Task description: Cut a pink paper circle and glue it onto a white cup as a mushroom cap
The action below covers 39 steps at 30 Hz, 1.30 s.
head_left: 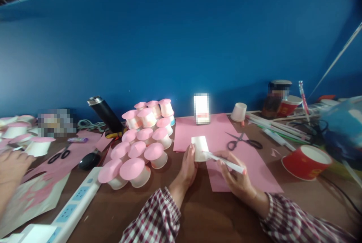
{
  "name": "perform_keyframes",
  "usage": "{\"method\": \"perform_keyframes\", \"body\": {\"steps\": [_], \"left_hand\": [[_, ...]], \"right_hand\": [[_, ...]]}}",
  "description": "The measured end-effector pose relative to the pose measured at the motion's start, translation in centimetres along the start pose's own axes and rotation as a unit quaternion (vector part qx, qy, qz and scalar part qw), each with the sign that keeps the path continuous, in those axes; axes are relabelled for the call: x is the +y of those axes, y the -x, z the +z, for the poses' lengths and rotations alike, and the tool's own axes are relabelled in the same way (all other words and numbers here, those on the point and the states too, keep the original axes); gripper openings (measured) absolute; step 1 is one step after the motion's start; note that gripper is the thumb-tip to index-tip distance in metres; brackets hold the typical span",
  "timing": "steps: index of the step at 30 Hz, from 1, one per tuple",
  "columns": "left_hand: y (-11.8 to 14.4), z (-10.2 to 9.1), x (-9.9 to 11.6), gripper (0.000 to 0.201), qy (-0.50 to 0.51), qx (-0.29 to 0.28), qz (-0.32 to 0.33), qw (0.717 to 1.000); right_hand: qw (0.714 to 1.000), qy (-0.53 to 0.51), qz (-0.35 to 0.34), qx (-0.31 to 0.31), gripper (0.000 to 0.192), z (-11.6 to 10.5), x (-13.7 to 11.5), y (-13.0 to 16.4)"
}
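Note:
A small white paper cup (199, 147) is tilted in my left hand (186, 169), with the fingers wrapped around its left side. Between the fingers of my right hand (239, 181) is a white marker pen (230, 164) with a pinkish-red end; its other end meets the lower right of the cup. Pink paper sheets (249, 165) lie under and behind both hands. On them rest black-handled scissors (240, 141), just past my right hand. To the left stand several cups with pink paper cone tops (132, 169).
A white power strip (75, 201), a black mouse (89, 160) and a black flask (104, 115) are on the left. Another person's hand (14, 171) is at the far left edge. Rightward are a red cup (307, 162), another white cup (239, 112) and a blue partition (181, 47) behind.

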<state>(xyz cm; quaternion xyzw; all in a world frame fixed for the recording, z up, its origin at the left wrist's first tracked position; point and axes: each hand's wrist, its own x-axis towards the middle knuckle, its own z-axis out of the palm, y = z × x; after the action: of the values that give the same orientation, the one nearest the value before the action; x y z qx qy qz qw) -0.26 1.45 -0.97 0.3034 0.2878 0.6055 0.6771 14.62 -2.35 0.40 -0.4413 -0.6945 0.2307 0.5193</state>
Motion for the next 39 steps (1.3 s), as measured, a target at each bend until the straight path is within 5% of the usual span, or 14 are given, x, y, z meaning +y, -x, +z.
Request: {"method": "perform_keyframes", "body": {"steps": [27, 39], "left_hand": [[-0.06, 0.05, 0.18, 0.042, 0.014, 0.029, -0.041, 0.999], [0.18, 0.40, 0.42, 0.023, -0.017, 0.040, 0.003, 0.999]], "right_hand": [[0.996, -0.068, 0.052, 0.027, 0.019, 0.20, 0.02, -0.02], [0.996, -0.064, 0.053, 0.035, 0.020, 0.07, -0.71, 0.44]]}}
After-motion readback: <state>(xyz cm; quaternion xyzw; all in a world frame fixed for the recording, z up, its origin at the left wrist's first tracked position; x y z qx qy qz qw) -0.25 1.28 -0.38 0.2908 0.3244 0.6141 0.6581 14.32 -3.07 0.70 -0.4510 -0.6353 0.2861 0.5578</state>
